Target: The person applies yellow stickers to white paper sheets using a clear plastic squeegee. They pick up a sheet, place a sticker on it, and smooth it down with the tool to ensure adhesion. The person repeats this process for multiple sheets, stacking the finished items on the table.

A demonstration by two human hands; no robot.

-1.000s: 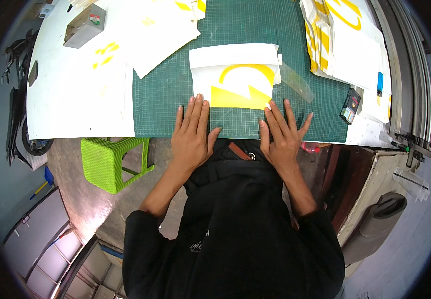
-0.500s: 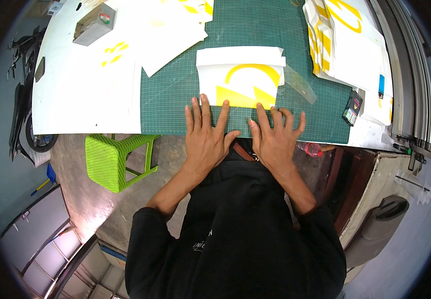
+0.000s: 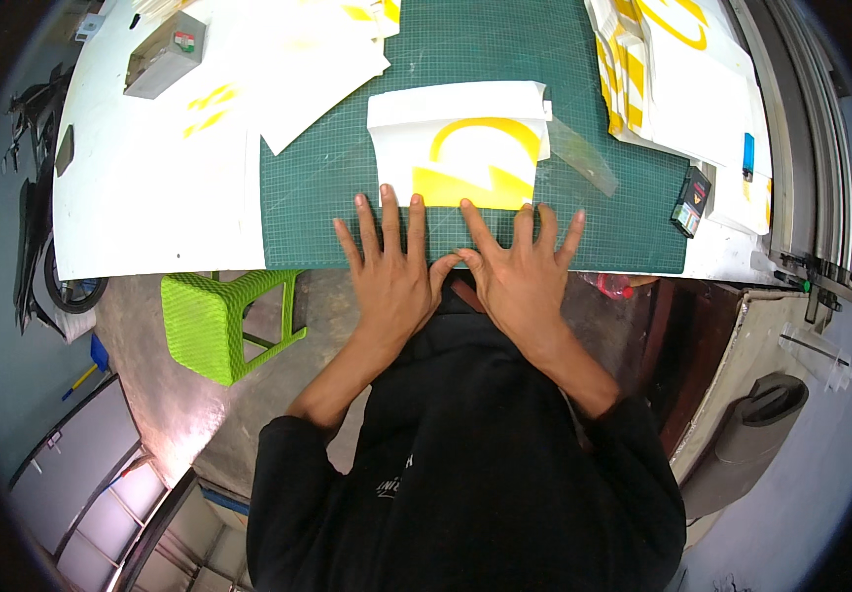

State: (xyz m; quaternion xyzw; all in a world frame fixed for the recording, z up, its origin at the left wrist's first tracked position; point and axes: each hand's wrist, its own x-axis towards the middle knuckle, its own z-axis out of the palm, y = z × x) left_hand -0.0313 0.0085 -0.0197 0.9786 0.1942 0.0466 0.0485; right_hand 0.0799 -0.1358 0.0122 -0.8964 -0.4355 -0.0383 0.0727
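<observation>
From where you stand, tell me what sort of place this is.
Probably a sign or sticker-making workshop. Both hands, left hand and right hand, press flat on a green cutting mat beside a white sheet with a yellow cut shape; more yellow-and-white sheets lie stacked on the white worktable.

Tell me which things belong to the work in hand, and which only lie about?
In hand: left hand, right hand, white sheet with yellow shape, green cutting mat.
Lying about: grey box, stack of sheets, green stool.
</observation>
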